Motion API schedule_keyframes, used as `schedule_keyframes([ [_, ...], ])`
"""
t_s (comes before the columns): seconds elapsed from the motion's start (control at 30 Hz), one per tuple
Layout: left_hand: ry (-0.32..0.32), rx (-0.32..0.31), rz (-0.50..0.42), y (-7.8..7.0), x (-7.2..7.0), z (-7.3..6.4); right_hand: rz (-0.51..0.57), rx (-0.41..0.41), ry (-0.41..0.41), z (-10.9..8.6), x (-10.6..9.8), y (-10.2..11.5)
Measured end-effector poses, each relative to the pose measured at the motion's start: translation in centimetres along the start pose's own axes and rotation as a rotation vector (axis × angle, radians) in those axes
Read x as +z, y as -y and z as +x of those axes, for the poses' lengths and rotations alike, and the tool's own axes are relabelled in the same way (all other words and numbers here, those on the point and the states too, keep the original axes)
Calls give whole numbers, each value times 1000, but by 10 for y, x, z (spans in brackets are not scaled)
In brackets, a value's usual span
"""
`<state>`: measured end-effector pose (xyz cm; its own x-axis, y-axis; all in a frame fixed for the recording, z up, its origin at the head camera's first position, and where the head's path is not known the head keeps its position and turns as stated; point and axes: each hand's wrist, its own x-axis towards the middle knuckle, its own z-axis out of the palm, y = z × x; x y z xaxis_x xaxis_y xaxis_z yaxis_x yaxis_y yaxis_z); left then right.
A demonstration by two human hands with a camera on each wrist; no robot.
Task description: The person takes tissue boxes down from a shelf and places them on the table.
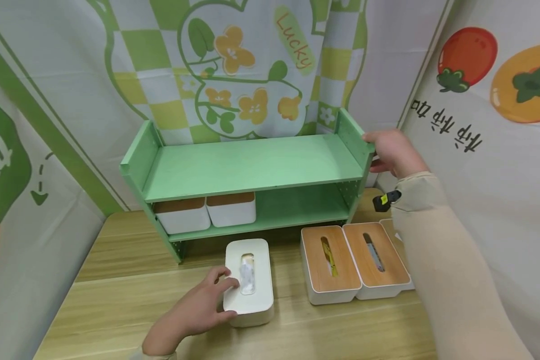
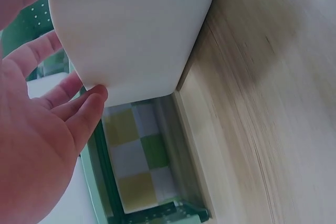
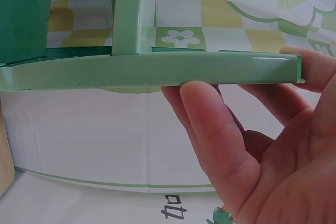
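Observation:
A green two-tier shelf (image 1: 256, 165) stands at the back of the wooden table. My right hand (image 1: 393, 152) grips the upper end of its right side panel, thumb on one face and fingers on the other. The right wrist view shows this panel (image 3: 157, 70) between them. In front of the shelf lies a white tissue box (image 1: 262, 280) with an oval slot and pale contents showing. My left hand (image 1: 202, 305) touches its left side, fingertips at the lid edge and thumb near the front corner. Spread fingers meet the box wall (image 2: 131, 35) in the left wrist view.
Two white boxes with brown lids (image 1: 231, 210) sit on the lower tier at left. Right of the tissue box stand two wood-lidded boxes (image 1: 315, 250) (image 1: 387, 250), with another partly hidden behind my right arm. Patterned cloth walls (image 1: 171, 90) close in the back and sides.

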<state>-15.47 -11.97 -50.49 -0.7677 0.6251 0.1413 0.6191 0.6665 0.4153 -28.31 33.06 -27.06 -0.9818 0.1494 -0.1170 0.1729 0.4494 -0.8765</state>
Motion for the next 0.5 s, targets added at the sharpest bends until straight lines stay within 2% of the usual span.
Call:
schedule_keyframes([
  [0.5,56,4,-26,-14,11,25,-4,-6,-4,-1,0,-1],
])
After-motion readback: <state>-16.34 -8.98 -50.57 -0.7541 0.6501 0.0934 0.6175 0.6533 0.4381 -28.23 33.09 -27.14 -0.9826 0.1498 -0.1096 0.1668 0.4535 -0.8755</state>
